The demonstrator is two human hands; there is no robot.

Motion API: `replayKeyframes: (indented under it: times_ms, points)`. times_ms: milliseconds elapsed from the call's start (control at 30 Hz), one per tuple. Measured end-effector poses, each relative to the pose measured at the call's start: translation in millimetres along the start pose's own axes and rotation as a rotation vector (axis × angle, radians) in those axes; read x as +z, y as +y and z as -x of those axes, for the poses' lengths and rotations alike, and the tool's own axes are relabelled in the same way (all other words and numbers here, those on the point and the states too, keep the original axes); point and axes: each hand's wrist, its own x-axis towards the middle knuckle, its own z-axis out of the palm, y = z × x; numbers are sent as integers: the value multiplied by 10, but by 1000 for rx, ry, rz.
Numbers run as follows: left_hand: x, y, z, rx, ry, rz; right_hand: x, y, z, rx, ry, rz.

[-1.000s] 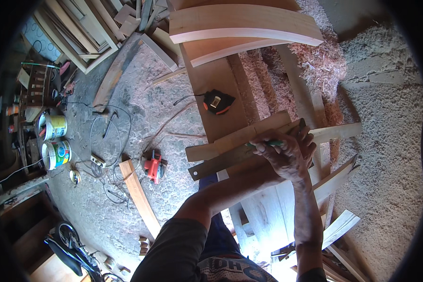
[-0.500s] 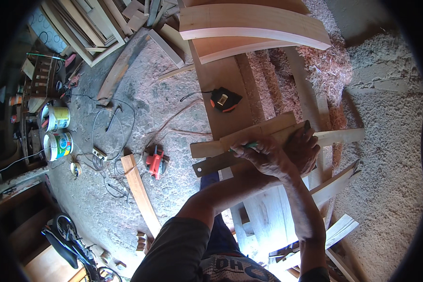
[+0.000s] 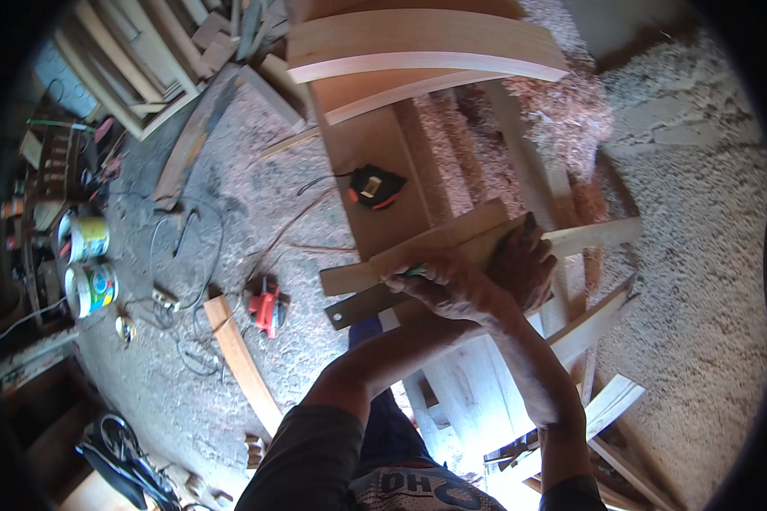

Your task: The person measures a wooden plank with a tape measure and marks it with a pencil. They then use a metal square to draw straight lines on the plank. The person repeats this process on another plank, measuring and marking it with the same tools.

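My forearms cross over the work, the right one lying above the left. My right hand [image 3: 439, 283], on the left side of the work, is closed around a slim green marking tool [image 3: 415, 271], probably a pencil; its tip is hidden. A dark flat straightedge [image 3: 360, 308] with a hole in its end lies slantwise under my hands. My left hand [image 3: 527, 268] reaches across to the right, its fingers bent over the straightedge's far end and pressing it down. Along the straightedge's far side runs a pale wooden strip [image 3: 349, 278].
A black and orange tape measure [image 3: 375, 186] rests on a long board [image 3: 349, 140]. Curved wooden pieces [image 3: 426, 47] lie beyond it, beside wood shavings [image 3: 562, 119]. On the floor at left are a red power tool [image 3: 267, 308], cables, a plank [image 3: 243, 366] and buckets [image 3: 91, 288].
The whole view has shifted, so most things sit farther left. My right hand has slid a little leftward along the straightedge with the green tool; my left hand keeps its place.
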Motion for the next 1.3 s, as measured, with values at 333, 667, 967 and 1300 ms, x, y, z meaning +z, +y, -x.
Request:
replayKeyframes:
  times_ms: [333,667,967,1300]
  points:
    - [-15,42,69,10,-49,-23,-969,-41,220,279,4,37]
    - [-124,68,44,-8,-55,-32,-980,59,249,223,32,-25]
    - [-281,43,-82,-5,-113,53,-1805,147,296,389,-54,538]
    - [-377,119,-195,-17,-215,29,-1557,694,813,701,288,388]
